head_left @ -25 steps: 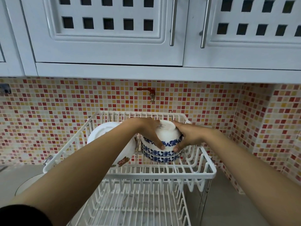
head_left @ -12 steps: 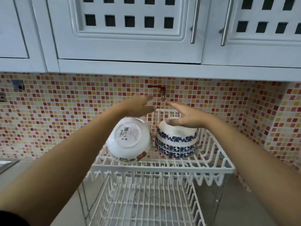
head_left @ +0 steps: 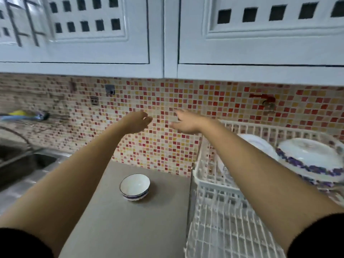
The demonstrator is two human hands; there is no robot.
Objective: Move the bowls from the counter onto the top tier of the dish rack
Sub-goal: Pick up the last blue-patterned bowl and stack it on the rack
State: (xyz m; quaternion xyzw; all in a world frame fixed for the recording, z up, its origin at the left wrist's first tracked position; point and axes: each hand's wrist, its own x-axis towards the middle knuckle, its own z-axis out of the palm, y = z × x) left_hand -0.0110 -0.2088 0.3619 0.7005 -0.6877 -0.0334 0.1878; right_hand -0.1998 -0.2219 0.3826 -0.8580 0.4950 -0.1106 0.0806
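Observation:
A small white bowl with a blue-patterned rim (head_left: 135, 187) stands upright on the grey counter (head_left: 115, 226), left of the white dish rack (head_left: 202, 159). On the rack's top tier a blue-patterned bowl (head_left: 312, 161) lies upside down at the far right, with a plain white bowl (head_left: 257, 144) tilted beside it. My left hand (head_left: 136, 121) and my right hand (head_left: 186, 121) hover side by side in front of the tiled wall, high above the counter bowl, fingers apart and holding nothing.
A steel sink (head_left: 20, 164) with a curved tap lies at the left. White wall cabinets (head_left: 167, 34) hang low overhead. The rack's lower tier (head_left: 229, 229) extends toward me at the bottom right. A red wall valve (head_left: 264, 98) sits above the rack.
Both hands have let go of the blue-patterned bowl on the top tier and swung left, away from the rack. The view has turned left, bringing the counter bowl and sink into sight.

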